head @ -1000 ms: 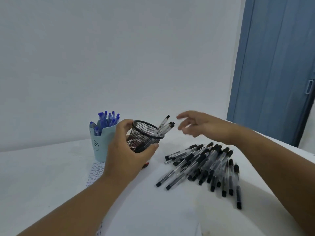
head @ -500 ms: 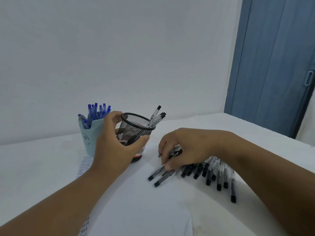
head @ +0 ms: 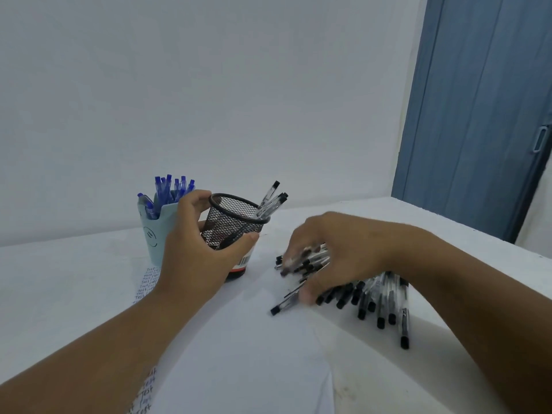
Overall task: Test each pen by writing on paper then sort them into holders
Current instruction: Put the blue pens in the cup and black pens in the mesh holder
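Left hand: we see the left hand [head: 194, 252] wrapped around the black wire-mesh pen holder [head: 236, 222], fingers curled over the far rim and thumb pressed on the near side of the mesh, so it grips the holder.

Black holder: it stands tilted toward the right on the white table [head: 59, 279], with a few clear-barrelled pens with black caps [head: 270, 200] leaning out over its right rim.

Right hand: we see the right hand [head: 337, 249] down on the left end of the loose heap of black-capped clear pens [head: 373, 297], fingers curled around several blurred pens [head: 307, 261], thumb low beside them; it grips those pens.

Heap: the remaining pens lie fanned on the table under and to the right of the right wrist, caps mostly pointing toward us; one pen [head: 285, 304] sticks out to the left of the thumb.

Blue holder: the pale blue plastic cup with a drawn smile [head: 155, 234] stands just behind the left hand, touching or nearly touching the black holder, and is full of blue-capped pens [head: 170, 189].

Paper: we see a white sheet with handwritten test words [head: 148, 282] lying under the left forearm and in front of the cup.

Background: a white wall [head: 209, 85] and a blue-grey door [head: 478, 115] at right.
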### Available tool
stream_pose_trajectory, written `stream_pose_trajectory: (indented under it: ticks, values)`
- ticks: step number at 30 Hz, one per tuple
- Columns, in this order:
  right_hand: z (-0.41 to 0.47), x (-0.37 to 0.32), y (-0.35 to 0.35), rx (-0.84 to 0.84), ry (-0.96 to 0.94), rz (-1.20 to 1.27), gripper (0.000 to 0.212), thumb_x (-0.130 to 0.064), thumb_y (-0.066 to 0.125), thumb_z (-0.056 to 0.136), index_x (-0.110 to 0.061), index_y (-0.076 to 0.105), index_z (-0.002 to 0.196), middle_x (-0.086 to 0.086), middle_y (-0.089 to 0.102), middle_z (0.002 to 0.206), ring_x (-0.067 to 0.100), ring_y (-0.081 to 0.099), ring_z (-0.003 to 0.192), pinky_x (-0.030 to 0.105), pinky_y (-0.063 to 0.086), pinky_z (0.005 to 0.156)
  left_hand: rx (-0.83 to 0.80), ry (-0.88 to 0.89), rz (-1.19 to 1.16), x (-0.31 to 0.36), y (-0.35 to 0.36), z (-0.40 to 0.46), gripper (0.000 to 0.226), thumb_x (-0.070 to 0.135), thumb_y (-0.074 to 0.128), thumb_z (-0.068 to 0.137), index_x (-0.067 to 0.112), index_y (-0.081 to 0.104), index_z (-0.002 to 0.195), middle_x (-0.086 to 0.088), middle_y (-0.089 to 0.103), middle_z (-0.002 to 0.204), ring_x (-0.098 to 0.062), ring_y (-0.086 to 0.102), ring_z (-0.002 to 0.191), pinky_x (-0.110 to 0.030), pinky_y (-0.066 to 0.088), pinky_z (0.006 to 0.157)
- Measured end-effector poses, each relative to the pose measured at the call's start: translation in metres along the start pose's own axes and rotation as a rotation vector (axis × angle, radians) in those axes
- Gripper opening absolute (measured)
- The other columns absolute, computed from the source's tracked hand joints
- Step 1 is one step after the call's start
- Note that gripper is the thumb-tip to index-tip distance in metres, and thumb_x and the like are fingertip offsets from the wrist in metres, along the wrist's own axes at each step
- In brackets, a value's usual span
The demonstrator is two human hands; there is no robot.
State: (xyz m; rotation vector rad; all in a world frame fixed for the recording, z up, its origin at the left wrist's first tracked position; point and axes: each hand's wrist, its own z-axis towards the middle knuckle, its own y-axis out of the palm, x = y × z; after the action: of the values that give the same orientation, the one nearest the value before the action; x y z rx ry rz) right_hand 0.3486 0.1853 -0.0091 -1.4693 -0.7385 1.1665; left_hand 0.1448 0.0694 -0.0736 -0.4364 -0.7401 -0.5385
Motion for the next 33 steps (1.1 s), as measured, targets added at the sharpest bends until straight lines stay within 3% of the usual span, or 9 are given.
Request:
stream_pose_trajectory:
  ticks: [4, 7, 14, 17, 20, 24, 28, 30, 33]
  values:
    - [0.011, -0.004, 0.017, -0.064, -0.032, -0.136, 0.023, -0.042, 0.082, 0.079, -0.035, 0.065, 0.093, -0.019, 0.060, 0.097, 0.006, 0.056, 0.099, 0.029, 0.047, 0.090, -0.003, 0.005, -0.002, 0.002, -0.001, -0.001, 0.070, 0.027, 0.090, 0.069, 0.037, 0.044, 0.121, 0.018, 0.061, 0.128, -0.004, 0.068, 0.098, -0.022, 0.055, 0.081]
    - [0.013, -0.003, 0.018, -0.052, -0.012, -0.150, 0.020, -0.034, 0.074, 0.087, -0.024, 0.069, 0.104, -0.008, 0.064, 0.097, 0.014, 0.059, 0.094, 0.035, 0.050, 0.087, -0.004, 0.014, 0.004, 0.003, -0.001, -0.002, 0.070, 0.026, 0.091, 0.069, 0.036, 0.044, 0.121, 0.018, 0.061, 0.128, -0.004, 0.068, 0.098, -0.021, 0.055, 0.081]
    - [0.013, 0.008, 0.010, 0.267, -0.032, 0.203, 0.024, -0.013, 0.057, 0.100, -0.032, 0.066, 0.090, -0.017, 0.071, 0.094, 0.005, 0.064, 0.089, 0.029, 0.053, 0.084, -0.009, 0.019, 0.005, 0.002, -0.002, -0.002, 0.071, 0.027, 0.091, 0.069, 0.036, 0.045, 0.121, 0.018, 0.061, 0.127, -0.003, 0.069, 0.097, -0.024, 0.057, 0.081]
    - [0.014, 0.013, 0.007, 0.567, -0.097, 0.393, 0.019, -0.006, 0.050, 0.102, -0.021, 0.060, 0.100, -0.014, 0.065, 0.085, 0.015, 0.061, 0.079, 0.034, 0.054, 0.084, -0.032, 0.038, 0.012, 0.004, -0.002, -0.003, 0.071, 0.026, 0.091, 0.069, 0.036, 0.045, 0.121, 0.018, 0.063, 0.125, -0.003, 0.069, 0.098, -0.017, 0.055, 0.077]
    - [0.015, 0.010, 0.000, 1.009, -0.216, 0.581, 0.014, -0.007, 0.040, 0.105, -0.018, 0.048, 0.107, 0.007, 0.059, 0.085, 0.027, 0.059, 0.073, 0.035, 0.053, 0.077, -0.065, 0.083, 0.045, 0.007, -0.001, -0.005, 0.073, 0.023, 0.092, 0.068, 0.037, 0.045, 0.121, 0.017, 0.065, 0.118, 0.002, 0.066, 0.099, -0.010, 0.053, 0.072]
    - [0.012, -0.001, -0.013, 1.387, -0.288, 0.900, 0.010, -0.010, 0.034, 0.108, -0.018, 0.041, 0.108, 0.005, 0.061, 0.083, 0.026, 0.068, 0.078, 0.041, 0.056, 0.086, -0.096, 0.176, 0.157, 0.011, 0.004, -0.007, 0.078, 0.033, 0.093, 0.064, 0.041, 0.045, 0.125, 0.019, 0.065, 0.107, -0.001, 0.065, 0.098, -0.029, 0.060, 0.079]
    - [0.017, -0.027, -0.008, 1.272, -0.169, 1.354, 0.009, -0.017, 0.034, 0.109, -0.013, 0.042, 0.107, 0.004, 0.064, 0.079, 0.027, 0.073, 0.084, 0.044, 0.056, 0.094, -0.136, 0.248, 0.212, 0.016, 0.011, -0.010, 0.080, 0.050, 0.086, 0.062, 0.043, 0.042, 0.129, 0.019, 0.064, 0.108, -0.010, 0.064, 0.103, -0.046, 0.055, 0.091]
    - [0.021, -0.033, 0.007, 1.133, -0.016, 1.189, 0.015, -0.025, 0.035, 0.109, -0.015, 0.046, 0.111, 0.001, 0.073, 0.088, 0.019, 0.071, 0.099, 0.040, 0.050, 0.098, -0.130, 0.277, 0.199, 0.019, 0.014, -0.011, 0.080, 0.047, 0.086, 0.063, 0.043, 0.042, 0.130, 0.018, 0.065, 0.109, -0.010, 0.064, 0.104, -0.046, 0.055, 0.090]
    - [0.032, -0.024, 0.027, 0.986, 0.162, 0.857, 0.022, -0.043, 0.039, 0.106, -0.031, 0.057, 0.112, -0.033, 0.067, 0.099, 0.013, 0.048, 0.132, 0.040, 0.033, 0.112, -0.095, 0.276, 0.168, 0.020, 0.016, -0.012, 0.079, 0.038, 0.090, 0.064, 0.040, 0.044, 0.128, 0.020, 0.065, 0.107, -0.005, 0.065, 0.101, -0.040, 0.058, 0.084]
